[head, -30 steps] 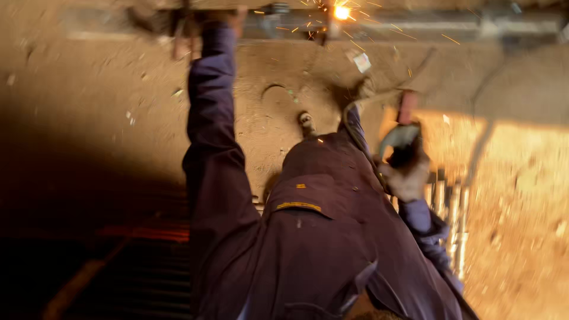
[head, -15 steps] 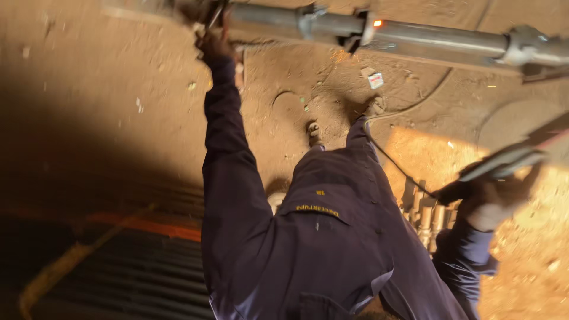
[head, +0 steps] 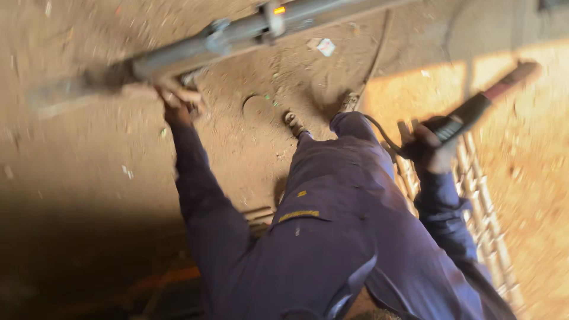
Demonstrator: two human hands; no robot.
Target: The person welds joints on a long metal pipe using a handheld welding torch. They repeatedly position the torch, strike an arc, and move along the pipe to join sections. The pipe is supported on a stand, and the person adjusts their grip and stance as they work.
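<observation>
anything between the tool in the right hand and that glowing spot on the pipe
Nothing visible. The right hand holds the dark tool off to the side, apart from the metal pipe; only bare dirt floor lies between. The left hand grips the pipe farther along.

A dusty brown dirt floor (head: 77, 178) fills the frame, sunlit orange at the right. A small white scrap of paper (head: 325, 47) lies near the top centre. A row of pale ribbed metal bars (head: 486, 219) lies along the lower right. Deep shadow covers the lower left.
</observation>
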